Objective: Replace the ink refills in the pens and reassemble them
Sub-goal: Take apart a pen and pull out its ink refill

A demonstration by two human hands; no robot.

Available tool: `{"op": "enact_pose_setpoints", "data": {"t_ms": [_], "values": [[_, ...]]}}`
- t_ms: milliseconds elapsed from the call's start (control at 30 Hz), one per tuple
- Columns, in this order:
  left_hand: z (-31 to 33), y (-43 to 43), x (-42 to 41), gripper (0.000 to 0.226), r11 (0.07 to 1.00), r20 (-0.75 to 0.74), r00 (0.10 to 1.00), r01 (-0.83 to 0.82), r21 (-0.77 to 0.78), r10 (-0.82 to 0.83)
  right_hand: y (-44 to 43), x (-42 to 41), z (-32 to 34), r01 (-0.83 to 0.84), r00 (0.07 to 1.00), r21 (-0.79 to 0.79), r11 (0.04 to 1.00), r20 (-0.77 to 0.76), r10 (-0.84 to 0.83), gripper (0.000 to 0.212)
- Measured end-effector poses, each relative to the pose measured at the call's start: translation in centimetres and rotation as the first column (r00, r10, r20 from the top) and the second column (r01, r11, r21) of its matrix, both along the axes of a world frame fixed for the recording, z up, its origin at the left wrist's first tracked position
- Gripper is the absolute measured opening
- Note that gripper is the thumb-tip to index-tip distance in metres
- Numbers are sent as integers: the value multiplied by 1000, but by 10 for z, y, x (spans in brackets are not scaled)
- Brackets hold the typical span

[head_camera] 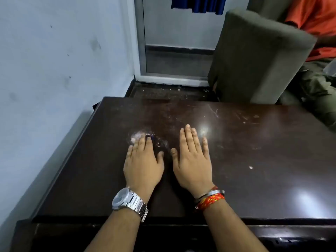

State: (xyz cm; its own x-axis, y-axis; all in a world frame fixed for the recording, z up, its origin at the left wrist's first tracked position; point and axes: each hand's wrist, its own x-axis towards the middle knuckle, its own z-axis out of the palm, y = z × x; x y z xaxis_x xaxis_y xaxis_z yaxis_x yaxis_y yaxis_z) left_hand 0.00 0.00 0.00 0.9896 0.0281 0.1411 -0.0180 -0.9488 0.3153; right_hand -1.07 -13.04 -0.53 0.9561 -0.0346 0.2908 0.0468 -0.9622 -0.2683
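Note:
My left hand (143, 164) lies flat, palm down, on the dark brown table (254, 151), with a silver watch on its wrist. My right hand (192, 160) lies flat beside it, fingers straight and slightly apart, with red thread bands and a metal bangle on the wrist. Neither hand holds anything. No pens or ink refills are in view. A whitish scuffed patch (138, 136) marks the table surface just beyond my left fingertips.
A pale wall runs along the table's left edge. Beyond the far edge stands a grey upholstered chair (258, 57), with a person in an orange top (316, 19) seated at the far right. A metal-framed door (174, 42) lies straight ahead.

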Motion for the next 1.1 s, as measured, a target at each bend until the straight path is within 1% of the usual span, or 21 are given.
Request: {"op": "enact_pose_setpoints", "data": {"t_ms": [67,133,233,300,367,467,533,600,667,733,800,833,900,1000,1100], "values": [[2,0,7,52,997,51,997,-51,-63,54,0,6,0,-23,1000,-18,1000,-4,22,63],[6,1,13,42,994,70,994,-80,-80,86,-1,12,2,-37,999,-15,999,-8,37,63],[7,2,14,41,982,21,991,-129,-136,133,1,12,2,-59,997,-22,998,-46,58,63],[6,4,16,40,980,3,988,-151,-133,153,1,11,3,-69,997,2,998,-42,69,62],[6,4,18,37,982,13,990,-138,-129,141,3,11,5,-87,996,35,996,-22,88,61],[6,2,15,32,983,40,993,-102,-153,109,8,11,8,-105,994,121,987,52,100,58],[10,1,12,31,976,59,992,-99,-194,112,11,10,13,-122,988,208,971,122,98,52],[15,-1,8,27,959,94,988,-94,-268,123,13,9,17,-129,981,298,946,178,78,42],[20,-3,5,24,916,125,983,-78,-392,137,14,9,17,-123,981,461,879,191,37,32],[23,-6,1,19,862,145,980,-44,-505,135,16,10,20,-77,995,665,743,101,13,27],[23,-9,-2,15,805,107,989,-16,-593,99,17,12,21,-43,998,805,592,11,58,18],[23,-12,-5,11,780,83,994,-4,-626,71,18,12,21,-47,997,838,544,4,81,15],[21,-16,-8,5,739,61,997,10,-674,42,20,12,21,-55,996,879,474,13,92,23],[21,-20,-11,6,696,81,996,31,-717,38,22,13,22,-53,997,905,422,21,79,29],[21,-20,-12,6,693,107,994,66,-718,16,24,14,22,-57,997,926,373,32,73,37]]}}
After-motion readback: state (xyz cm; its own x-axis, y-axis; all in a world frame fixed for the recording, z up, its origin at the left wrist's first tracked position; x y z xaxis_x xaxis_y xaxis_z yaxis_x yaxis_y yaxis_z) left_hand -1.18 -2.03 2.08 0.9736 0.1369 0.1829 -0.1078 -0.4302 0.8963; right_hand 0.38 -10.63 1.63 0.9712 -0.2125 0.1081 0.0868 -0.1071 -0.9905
